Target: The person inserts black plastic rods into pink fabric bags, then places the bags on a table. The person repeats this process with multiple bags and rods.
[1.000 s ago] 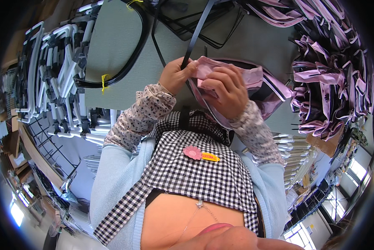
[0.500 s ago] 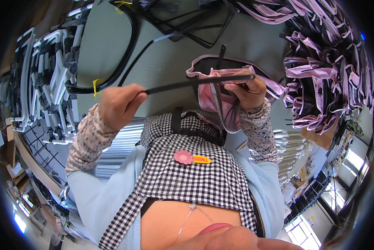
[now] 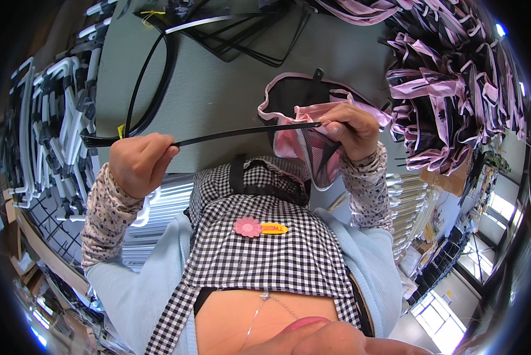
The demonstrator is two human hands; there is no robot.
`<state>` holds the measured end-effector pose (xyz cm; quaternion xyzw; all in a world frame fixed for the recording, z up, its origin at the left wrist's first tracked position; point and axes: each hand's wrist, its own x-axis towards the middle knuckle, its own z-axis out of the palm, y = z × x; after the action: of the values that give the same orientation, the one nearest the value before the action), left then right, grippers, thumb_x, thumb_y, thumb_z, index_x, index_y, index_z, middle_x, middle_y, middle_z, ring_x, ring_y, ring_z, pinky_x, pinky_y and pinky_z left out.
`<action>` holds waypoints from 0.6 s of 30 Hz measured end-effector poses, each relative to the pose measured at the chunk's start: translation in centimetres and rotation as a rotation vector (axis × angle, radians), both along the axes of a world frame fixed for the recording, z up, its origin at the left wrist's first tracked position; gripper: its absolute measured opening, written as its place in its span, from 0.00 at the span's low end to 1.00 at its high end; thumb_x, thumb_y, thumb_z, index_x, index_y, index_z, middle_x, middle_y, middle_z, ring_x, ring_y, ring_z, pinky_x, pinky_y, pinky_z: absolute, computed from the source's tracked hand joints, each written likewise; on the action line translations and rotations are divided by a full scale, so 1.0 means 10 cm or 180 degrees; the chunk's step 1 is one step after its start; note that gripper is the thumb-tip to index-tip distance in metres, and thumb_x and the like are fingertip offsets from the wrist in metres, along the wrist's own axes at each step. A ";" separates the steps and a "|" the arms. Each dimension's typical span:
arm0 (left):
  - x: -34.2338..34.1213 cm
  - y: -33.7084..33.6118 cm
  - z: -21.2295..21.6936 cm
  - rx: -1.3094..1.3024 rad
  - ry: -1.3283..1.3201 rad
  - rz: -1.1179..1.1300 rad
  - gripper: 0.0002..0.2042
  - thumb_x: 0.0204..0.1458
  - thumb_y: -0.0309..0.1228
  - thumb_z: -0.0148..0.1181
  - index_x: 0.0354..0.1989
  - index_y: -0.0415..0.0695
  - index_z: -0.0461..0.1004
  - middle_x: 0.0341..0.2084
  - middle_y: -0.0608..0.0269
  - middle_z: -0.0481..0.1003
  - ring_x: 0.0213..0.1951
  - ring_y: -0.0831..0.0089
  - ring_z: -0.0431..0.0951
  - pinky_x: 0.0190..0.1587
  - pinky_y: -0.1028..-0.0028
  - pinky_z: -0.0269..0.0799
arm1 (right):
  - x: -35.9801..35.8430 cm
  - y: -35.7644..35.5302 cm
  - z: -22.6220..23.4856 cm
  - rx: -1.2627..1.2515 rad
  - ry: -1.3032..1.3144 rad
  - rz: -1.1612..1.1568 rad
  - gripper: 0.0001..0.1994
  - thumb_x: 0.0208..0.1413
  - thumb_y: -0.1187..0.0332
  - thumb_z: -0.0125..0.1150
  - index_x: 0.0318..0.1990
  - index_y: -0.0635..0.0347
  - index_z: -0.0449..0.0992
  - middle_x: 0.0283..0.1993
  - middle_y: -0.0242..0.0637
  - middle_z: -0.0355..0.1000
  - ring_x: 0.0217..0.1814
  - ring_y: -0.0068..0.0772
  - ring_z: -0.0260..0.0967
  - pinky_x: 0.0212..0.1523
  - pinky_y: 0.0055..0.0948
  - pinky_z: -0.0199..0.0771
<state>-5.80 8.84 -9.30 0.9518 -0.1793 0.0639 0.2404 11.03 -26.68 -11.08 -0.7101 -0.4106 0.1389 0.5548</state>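
Note:
A thin black flat strip (image 3: 248, 132) runs nearly level between my two hands, bowed slightly upward. My left hand (image 3: 141, 161) is closed round its left part. My right hand (image 3: 355, 127) pinches the strip's other end together with the pink edge of a pink and black mesh fabric piece (image 3: 286, 97). Part of that piece lies on the grey-green table (image 3: 218, 89), and a mesh corner hangs below my right hand. Whether the strip's tip sits inside the pink edging is hidden by my fingers. A black strip also curves up behind my left hand; whether it is the same one, I cannot tell.
A bundle of black strips (image 3: 170, 74) tied with yellow ties lies at the table's left. More black strips (image 3: 265, 56) lie at the far side. Pink and black fabric pieces (image 3: 431, 89) are heaped on the right. White and black tube frames (image 3: 64, 124) stack up on the left.
My left hand has moved left and down with the strip. The strip's end, which showed beyond my right fingers, is now at the fabric's pink edge between them.

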 end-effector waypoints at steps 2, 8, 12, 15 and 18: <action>-0.01 -0.02 0.00 0.0021 -0.0013 0.0005 0.08 0.57 0.32 0.59 0.28 0.42 0.73 0.17 0.63 0.72 0.16 0.69 0.73 0.17 0.73 0.67 | 0.00 0.01 0.00 0.0039 0.0026 0.0055 0.07 0.52 0.72 0.66 0.36 0.66 0.79 0.40 0.45 0.80 0.44 0.39 0.79 0.44 0.29 0.75; 0.04 -0.08 0.27 0.0575 -0.0049 -0.0125 0.09 0.53 0.31 0.62 0.25 0.44 0.70 0.15 0.65 0.70 0.16 0.70 0.73 0.17 0.73 0.67 | -0.08 0.18 0.06 -0.0414 -0.0470 0.0147 0.06 0.51 0.72 0.67 0.35 0.62 0.80 0.35 0.40 0.79 0.41 0.38 0.78 0.41 0.31 0.76; 0.26 -0.38 0.57 0.1116 0.0036 -0.0386 0.08 0.51 0.33 0.62 0.27 0.45 0.70 0.17 0.65 0.73 0.18 0.69 0.76 0.20 0.72 0.69 | -0.34 0.64 0.11 -0.0447 -0.1212 -0.0085 0.07 0.47 0.69 0.69 0.33 0.56 0.78 0.28 0.35 0.74 0.35 0.38 0.74 0.35 0.34 0.75; 0.34 -0.55 0.57 0.0847 0.0514 -0.0337 0.08 0.51 0.31 0.63 0.31 0.42 0.71 0.19 0.58 0.73 0.22 0.60 0.76 0.24 0.65 0.71 | -0.54 1.01 0.18 -0.0039 -0.1168 -0.0180 0.07 0.48 0.70 0.68 0.33 0.58 0.76 0.29 0.35 0.73 0.33 0.38 0.73 0.34 0.34 0.73; 0.62 -0.40 0.99 0.0052 0.0611 -0.0891 0.09 0.53 0.33 0.61 0.34 0.40 0.73 0.22 0.54 0.74 0.26 0.56 0.76 0.28 0.63 0.71 | -0.39 0.93 0.38 0.0346 -0.1069 -0.0160 0.06 0.48 0.74 0.68 0.34 0.61 0.76 0.31 0.35 0.74 0.32 0.36 0.72 0.33 0.32 0.73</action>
<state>0.41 4.85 0.60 0.9212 -0.2869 -0.0628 0.2553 7.10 -17.39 -7.24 -0.7023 -0.4866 -0.0180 0.5193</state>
